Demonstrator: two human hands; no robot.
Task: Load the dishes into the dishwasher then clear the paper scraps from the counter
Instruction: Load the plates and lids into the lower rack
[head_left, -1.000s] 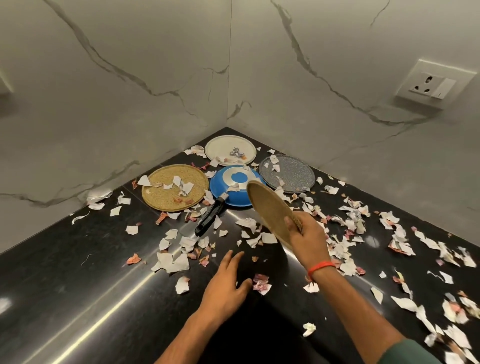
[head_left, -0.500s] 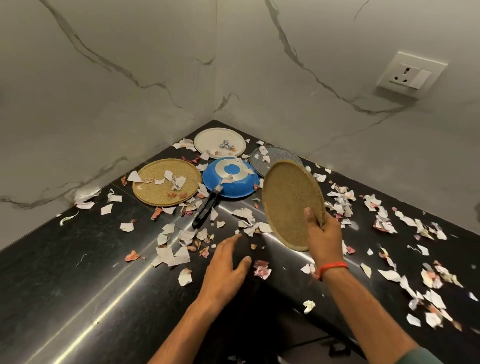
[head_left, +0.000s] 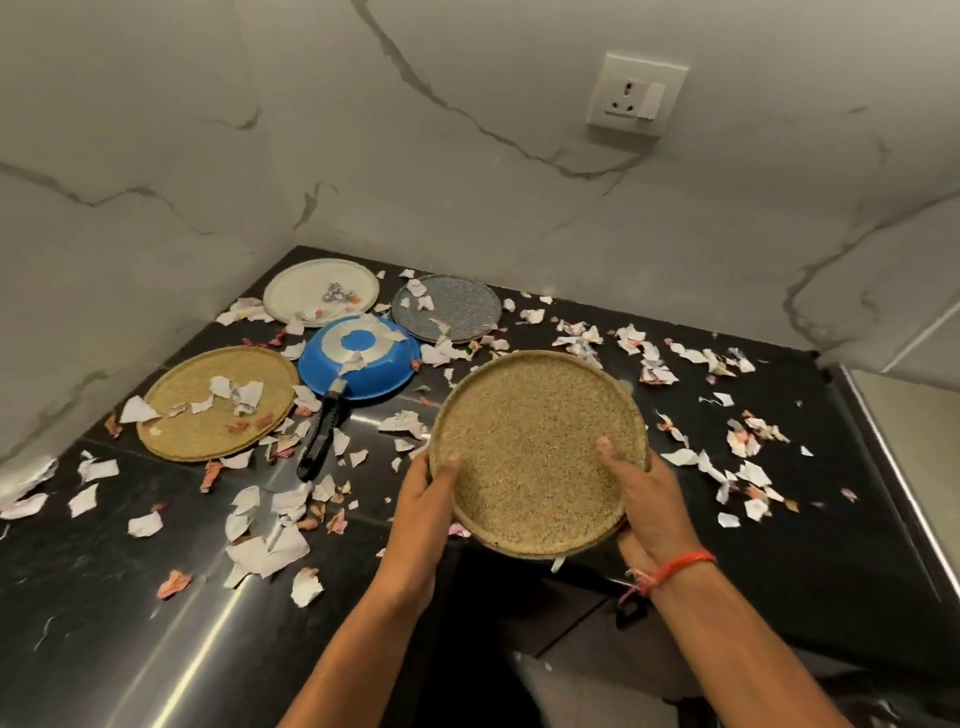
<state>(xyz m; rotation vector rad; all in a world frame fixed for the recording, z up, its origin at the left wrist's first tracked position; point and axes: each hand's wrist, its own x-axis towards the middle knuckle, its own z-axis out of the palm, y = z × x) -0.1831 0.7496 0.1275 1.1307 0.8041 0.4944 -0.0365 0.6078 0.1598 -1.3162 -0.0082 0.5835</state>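
Speckled tan plate (head_left: 537, 447) is what we hold above the black counter (head_left: 104, 597), lifted clear of it and tilted with its upper face toward the camera. Head view only.

Our left hand (head_left: 423, 512) grips the plate's left rim, thumb on the upper face, fingers curled beneath. Our right hand (head_left: 649, 509) clasps the right rim the same way, thumb pressed on the speckled surface; an orange thread band (head_left: 675, 566) circles that wrist.

On the counter toward the corner we note four dishes. A second tan plate (head_left: 218, 402) lies flat at left with paper scraps (head_left: 234, 392) on it. A blue pan (head_left: 361, 358) sits upside down just beside it, its black handle (head_left: 322, 436) pointing toward us. A white plate (head_left: 319, 291) sits nearest the corner, carrying small bits we cannot identify. A grey speckled plate (head_left: 447, 306) lies to its right.

Torn white and pinkish scraps are strewn across the counter on both sides of the held plate. A wall socket (head_left: 636, 93) is set in the marble wall (head_left: 467, 156).
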